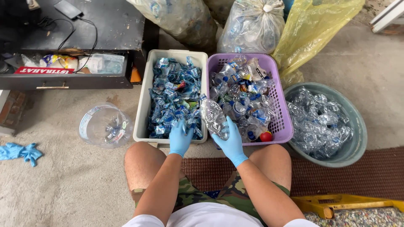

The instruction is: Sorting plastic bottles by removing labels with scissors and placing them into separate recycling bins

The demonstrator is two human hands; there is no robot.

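While the right hand point(229, 145), in a blue glove, grips a crushed clear bottle point(213, 117) from below, fingers wrapped round its lower end, the left hand point(180, 141), also gloved, sits at the near edge of the beige bin point(145, 96) with fingers curled down into the blue label scraps point(174, 98); whether it pinches a scrap I cannot tell.

Head view, progress: judged from the piles, well along but not finished. The beige bin is nearly full of labels, and the round grey tub point(357, 126) at right holds many bare clear bottles. The purple basket point(284, 126) still holds plenty of capped, labelled bottles, so much is left.

Orientation: the held bottle hangs over the seam between bin and basket, long axis running near-to-far, tilted slightly left, far end pointing away from the person. It looks label-free.
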